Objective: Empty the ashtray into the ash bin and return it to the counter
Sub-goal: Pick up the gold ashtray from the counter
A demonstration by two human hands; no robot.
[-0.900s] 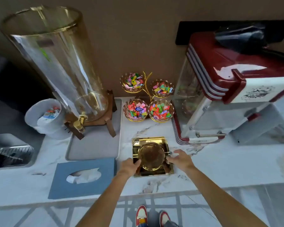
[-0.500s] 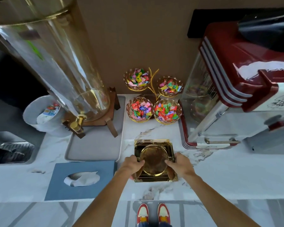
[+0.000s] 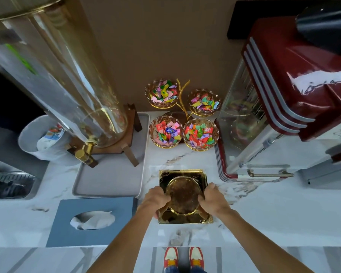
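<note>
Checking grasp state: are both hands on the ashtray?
Yes, the left hand and right hand grip opposite sides of the ashtray.

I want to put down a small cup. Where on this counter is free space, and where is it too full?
Free: the bare marble counter right of the gold ashtray, in front of the red machine; also the front part of the grey tray. Crowded: the back, with the candy bowls and glass dispenser; both hands grip the ashtray.
</note>
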